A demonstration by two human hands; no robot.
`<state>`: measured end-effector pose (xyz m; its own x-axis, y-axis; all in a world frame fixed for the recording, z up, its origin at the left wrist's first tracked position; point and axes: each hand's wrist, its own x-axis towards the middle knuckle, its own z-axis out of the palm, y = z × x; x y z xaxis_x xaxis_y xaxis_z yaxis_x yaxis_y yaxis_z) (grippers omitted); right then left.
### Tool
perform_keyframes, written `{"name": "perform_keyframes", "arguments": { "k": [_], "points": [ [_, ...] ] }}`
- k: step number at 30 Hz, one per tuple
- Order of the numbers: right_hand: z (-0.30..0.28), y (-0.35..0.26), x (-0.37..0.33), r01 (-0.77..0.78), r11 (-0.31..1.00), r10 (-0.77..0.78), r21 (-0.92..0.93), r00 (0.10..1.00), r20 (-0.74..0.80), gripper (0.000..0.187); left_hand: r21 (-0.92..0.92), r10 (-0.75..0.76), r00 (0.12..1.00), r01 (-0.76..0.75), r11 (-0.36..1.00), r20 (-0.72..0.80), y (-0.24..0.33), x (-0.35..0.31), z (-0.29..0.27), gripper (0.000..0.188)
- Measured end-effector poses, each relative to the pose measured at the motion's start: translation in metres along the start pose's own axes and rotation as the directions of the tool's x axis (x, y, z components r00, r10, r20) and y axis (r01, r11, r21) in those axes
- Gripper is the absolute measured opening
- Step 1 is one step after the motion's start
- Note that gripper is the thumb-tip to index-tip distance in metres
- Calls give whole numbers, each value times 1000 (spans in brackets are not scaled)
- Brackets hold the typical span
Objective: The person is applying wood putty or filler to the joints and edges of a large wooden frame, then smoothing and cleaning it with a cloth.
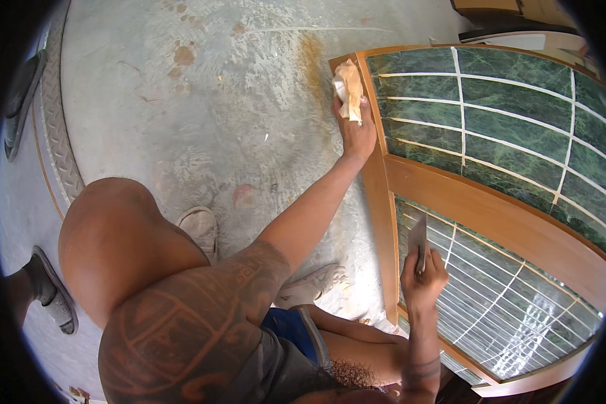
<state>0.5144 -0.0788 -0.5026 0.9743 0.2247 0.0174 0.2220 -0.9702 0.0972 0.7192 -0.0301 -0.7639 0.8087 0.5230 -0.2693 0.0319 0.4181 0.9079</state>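
Observation:
My left hand (359, 131) reaches out at full arm's length, its fingers closed round a crumpled tan-and-white wad (349, 91). Whether the wad is paper, tape or cloth I cannot make out. It lies against the upper left corner of a brown wooden frame (389, 232). The frame holds green marbled panels (512, 94) crossed by white and cream lines. In my right hand (424, 279) is a thin, flat metal scraper (419, 242), blade pointing up, over the lower panel (498, 289), which has closely spaced pale lines and a bright reflection.
The grey concrete floor (249, 87) is stained and speckled with debris. A ribbed metal strip (64, 151) runs along the left. Another person's sandalled foot (54, 296) is at the left edge, with a dark sandal (25, 97) farther up. My shoes (313, 286) are beside the frame.

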Motion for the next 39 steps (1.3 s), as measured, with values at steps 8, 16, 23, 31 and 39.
{"name": "perform_keyframes", "arguments": {
  "k": [8, 16, 23, 31, 39],
  "points": [
    [1, -11, -31, -210, 977, 213, 32, 972, -98, 28, -3, 183, 983, -184, 983, -22, -7, 59, 8, 36],
    [1, 6, -40, -241, 970, 244, 40, 959, -145, 12, -1, 329, 944, -329, 944, -36, 6, 28, 13, 44],
    [4, 14, -46, -218, 975, 221, 44, 972, -84, 23, 11, 262, 964, -263, 965, 47, -2, 13, -6, 43],
    [1, 16, -49, -212, 977, 212, 17, 976, -54, 24, -3, 316, 948, -316, 949, 34, 8, 53, -2, 42],
    [3, 12, -51, -295, 953, 291, 63, 954, 69, 26, -10, 350, 936, -350, 937, 38, 15, 64, -6, 31]
  ]
}}
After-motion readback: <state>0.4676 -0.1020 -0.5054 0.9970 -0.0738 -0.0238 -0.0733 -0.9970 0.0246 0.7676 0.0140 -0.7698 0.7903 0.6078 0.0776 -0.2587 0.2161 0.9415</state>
